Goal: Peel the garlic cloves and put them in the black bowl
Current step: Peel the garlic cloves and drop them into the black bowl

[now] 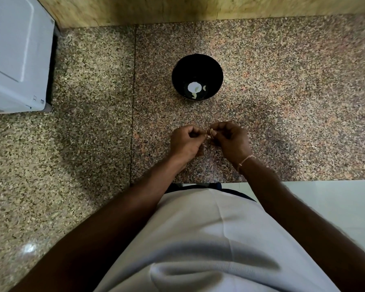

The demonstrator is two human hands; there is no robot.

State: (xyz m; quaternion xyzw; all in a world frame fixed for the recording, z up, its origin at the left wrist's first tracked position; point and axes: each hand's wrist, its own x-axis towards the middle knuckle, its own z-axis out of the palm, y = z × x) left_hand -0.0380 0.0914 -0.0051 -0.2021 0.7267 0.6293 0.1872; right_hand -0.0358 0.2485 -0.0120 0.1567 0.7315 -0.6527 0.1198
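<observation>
Granite counter [282, 102]: both hands, left hand [184, 142] and right hand [230, 140], pinch one garlic clove [210, 132] just short of the black bowl [177, 81]; slick skin could let it squirt onto the stone.

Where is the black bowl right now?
Head view: the black bowl sits on the granite counter, centre frame, beyond both hands, with peeled cloves inside.

A black bowl [197, 66] holds pale cream garlic cloves [195, 95] on a speckled pink, grey and black granite counter [282, 102]. A white appliance [15, 55] occupies its far-left corner. The person's shirt [209, 239] is white.
</observation>
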